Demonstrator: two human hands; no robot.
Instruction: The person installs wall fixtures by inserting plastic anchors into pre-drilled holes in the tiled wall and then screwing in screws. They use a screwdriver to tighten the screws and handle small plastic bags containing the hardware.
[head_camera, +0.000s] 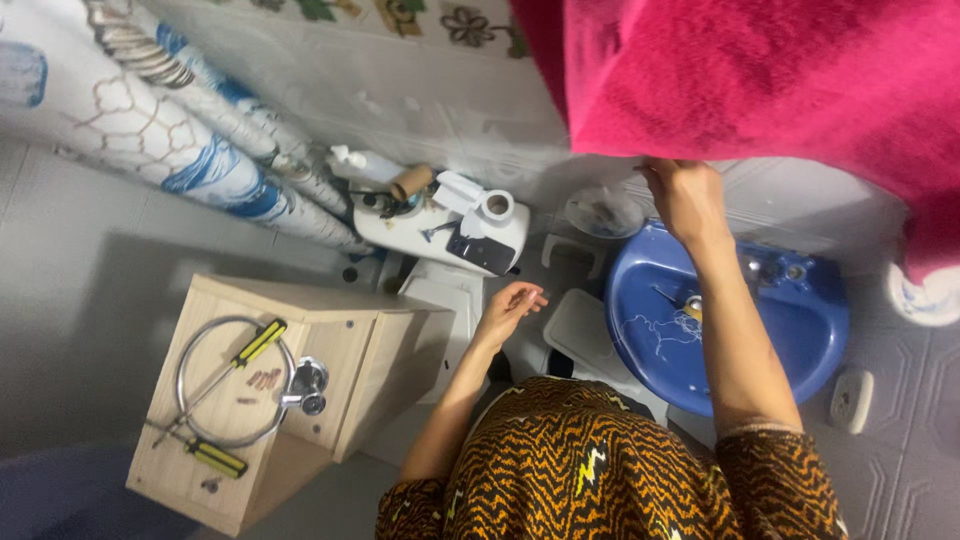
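Hanging across the upper right of the frame, a large bright pink fleecy towel (760, 80) is the biggest thing in view; it looks soft, limp and light, likely to sag and slide, so its lower hem seems the best place to take hold. The right hand (685, 195) reaches up to that hem right of centre, fingers curled at the edge; whether it actually grips the cloth I cannot tell. The left hand (508, 308) hangs at centre frame, loosely half open, palm up, holding nothing.

Below the towel, at right, sits a round deep-blue ceramic washbasin (800, 335) with a metal drain and whitish streaks inside. At lower left a pale wooden cabinet (365, 350) carries a chrome towel ring (190, 355), two yellow-handled screwdrivers (258, 342) and a few small screws (265, 379). At upper centre a white toilet cistern lid (385, 228) bears a white paper roll (496, 206), a bare cardboard tube (411, 182), a dark phone (480, 252) and a blue razor (438, 232).
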